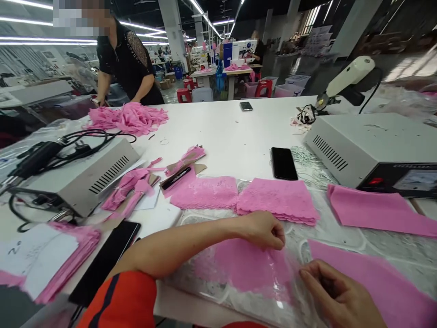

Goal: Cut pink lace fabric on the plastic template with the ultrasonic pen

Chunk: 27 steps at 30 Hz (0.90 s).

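My left hand (264, 230) reaches across from the left, its fingers curled closed at the upper edge of a clear plastic bag (278, 284). A pink fabric piece (241, 269) shows through the shiny plastic. Lower right, my right hand (336, 291) pinches the bag's right side between thumb and fingers. Just beyond my left hand lie two pink lace stacks, a left one (208, 192) and a right one (278, 200). Flat pink fabric (368, 278) lies beside and partly behind my right hand, and a folded pink piece (378, 209) lies above it.
Grey metal boxes stand on the table (211, 132), one left (102, 173) and one right (368, 136). A black phone (284, 164), a black marker (175, 177) and tied pink bundles (133, 187) lie around. Across the table, a person (128, 64) stands by a pink heap (131, 118).
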Motion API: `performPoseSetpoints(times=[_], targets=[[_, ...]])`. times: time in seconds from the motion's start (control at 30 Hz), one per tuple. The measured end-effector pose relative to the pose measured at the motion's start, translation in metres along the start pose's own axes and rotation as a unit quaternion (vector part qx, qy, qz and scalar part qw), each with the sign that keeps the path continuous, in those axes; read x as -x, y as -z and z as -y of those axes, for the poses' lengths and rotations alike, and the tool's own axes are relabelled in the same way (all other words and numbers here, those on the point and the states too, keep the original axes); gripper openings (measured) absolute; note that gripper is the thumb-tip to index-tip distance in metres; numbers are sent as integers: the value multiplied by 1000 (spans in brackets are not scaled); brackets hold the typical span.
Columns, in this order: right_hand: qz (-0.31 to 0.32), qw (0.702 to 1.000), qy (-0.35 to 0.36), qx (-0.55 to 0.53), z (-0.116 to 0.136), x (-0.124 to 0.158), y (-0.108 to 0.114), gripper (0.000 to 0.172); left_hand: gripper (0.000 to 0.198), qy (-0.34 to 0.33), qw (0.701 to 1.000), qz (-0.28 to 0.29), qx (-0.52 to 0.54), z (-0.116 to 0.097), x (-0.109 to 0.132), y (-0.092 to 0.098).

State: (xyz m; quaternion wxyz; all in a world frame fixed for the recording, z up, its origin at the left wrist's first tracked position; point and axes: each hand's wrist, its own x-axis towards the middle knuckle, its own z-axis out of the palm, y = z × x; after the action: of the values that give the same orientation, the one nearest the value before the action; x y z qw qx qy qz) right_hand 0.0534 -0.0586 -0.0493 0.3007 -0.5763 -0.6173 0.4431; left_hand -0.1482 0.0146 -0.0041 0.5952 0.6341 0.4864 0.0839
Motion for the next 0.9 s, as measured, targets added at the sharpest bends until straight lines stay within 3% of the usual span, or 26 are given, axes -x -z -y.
performPoseSetpoints(times=[0.43,0.9], targets=[[-10,999,-9,-42,12,0,6,38,8,-15,1000,8,-11,-7,-3,-1],[-50,998,15,-40,0,1,23,36,10,-16,997,0,-73,-25,-19,-10]])
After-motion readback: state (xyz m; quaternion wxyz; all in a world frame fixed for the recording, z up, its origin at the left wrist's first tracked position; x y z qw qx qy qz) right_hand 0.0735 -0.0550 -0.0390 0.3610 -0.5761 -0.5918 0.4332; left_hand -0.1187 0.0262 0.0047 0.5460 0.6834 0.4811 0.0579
